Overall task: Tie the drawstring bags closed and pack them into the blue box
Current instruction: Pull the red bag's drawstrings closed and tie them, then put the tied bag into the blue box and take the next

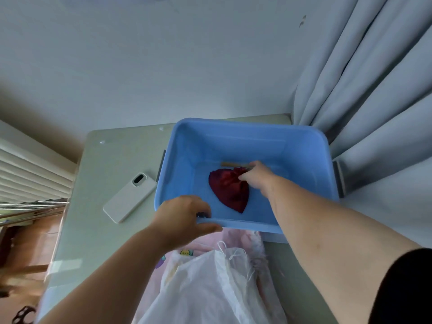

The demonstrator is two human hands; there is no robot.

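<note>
A blue plastic box [233, 136] stands on the table, against the wall and curtain. Inside it lies a dark red drawstring bag [230, 190], gathered at its top right end. My right hand [256, 175] reaches into the box and pinches that gathered neck. My left hand [182, 218] grips the box's near rim, fingers curled over the edge and thumb outside. A white drawstring bag [210, 284] with loose cords lies in front of the box, on a pink patterned bag or cloth [238, 237].
A white phone [129, 197] lies face down on the table to the left of the box. The pale table [105, 160] ends at the left, with wooden floor below. Grey curtains [374, 90] hang at the right. A tan strip [233, 164] lies on the box floor.
</note>
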